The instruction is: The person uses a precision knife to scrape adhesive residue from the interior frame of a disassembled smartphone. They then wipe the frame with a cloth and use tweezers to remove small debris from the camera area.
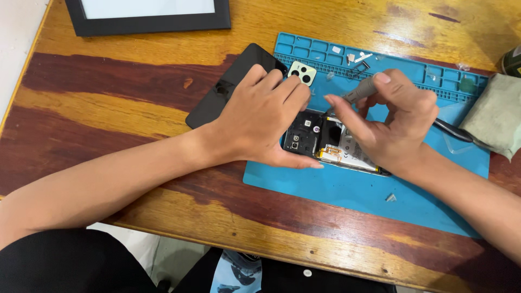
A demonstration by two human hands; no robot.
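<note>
On the blue mat [347, 190], our left hand [260, 119] presses flat on the opened phone [325, 144], fingers loose. Our right hand [393, 122] pinches a screwdriver [355, 96], its tip angled down-left toward the phone's top end between both hands.

This looks like a small phone-repair bench. A blue silicone repair mat [347, 190] with moulded parts compartments along its far edge lies on a worn, varnished wooden worktop [108, 108]. On the mat sits an opened phone [325, 144] with its circuit board and battery exposed, tiny loose parts [355, 58] rest in the compartments, and a detached black back cover [228, 87] lies beside it.
</note>
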